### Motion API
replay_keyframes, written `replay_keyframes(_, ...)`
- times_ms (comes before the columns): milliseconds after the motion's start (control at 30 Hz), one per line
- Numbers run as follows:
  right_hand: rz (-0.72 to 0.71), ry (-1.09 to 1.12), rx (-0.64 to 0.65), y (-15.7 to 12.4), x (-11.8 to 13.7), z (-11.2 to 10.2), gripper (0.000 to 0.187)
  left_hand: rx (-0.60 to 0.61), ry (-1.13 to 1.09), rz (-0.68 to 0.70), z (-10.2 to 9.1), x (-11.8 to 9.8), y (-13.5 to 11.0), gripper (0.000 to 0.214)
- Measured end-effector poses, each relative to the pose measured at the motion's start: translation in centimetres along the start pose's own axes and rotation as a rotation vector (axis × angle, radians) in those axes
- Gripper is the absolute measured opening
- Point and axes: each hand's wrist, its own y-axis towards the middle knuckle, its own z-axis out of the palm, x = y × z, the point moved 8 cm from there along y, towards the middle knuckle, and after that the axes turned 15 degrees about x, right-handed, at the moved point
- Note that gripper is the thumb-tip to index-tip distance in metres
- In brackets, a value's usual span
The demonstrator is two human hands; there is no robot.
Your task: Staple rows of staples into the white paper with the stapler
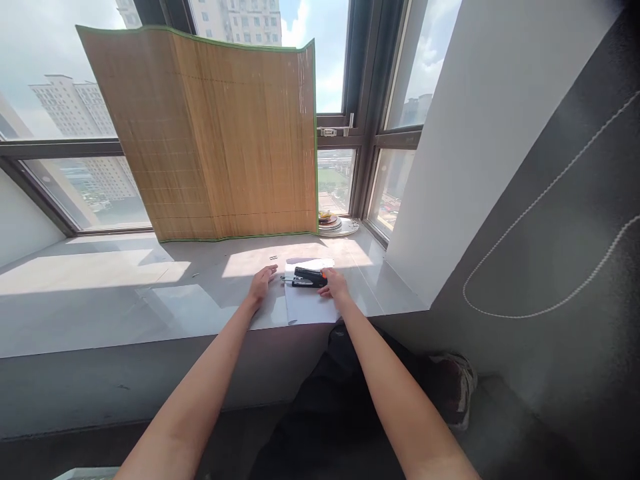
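Note:
A black stapler (309, 277) with a red end lies on a white sheet of paper (307, 303) on the grey window sill (150, 300). My right hand (334, 283) rests at the stapler's right end, fingers touching it; whether it grips the stapler I cannot tell. My left hand (263, 281) lies flat on the sill just left of the paper, fingers stretched out and holding nothing. A few loose staples (273, 257) lie on the sill beyond my left hand.
A bamboo mat (215, 133) with green edging leans against the window at the back. Stacked plates (334, 223) sit in the sill's far right corner. A white wall (450, 167) bounds the sill on the right. A shoe (453, 387) lies on the dark floor below.

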Motion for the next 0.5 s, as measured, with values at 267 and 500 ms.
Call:
replay_keyframes(267, -0.425, -1.101, 0.056, 0.3, 2.9, 3.3, 0.041, -0.137, -0.317, 0.089, 0.8, -1.9, -2.3, 0.025)
replay_keyframes(500, -0.719, -1.236, -0.01, -2.2, 3.8, 6.0, 0.027, -0.215, -0.863, -0.17, 3.4, 0.9, -4.1, 0.041)
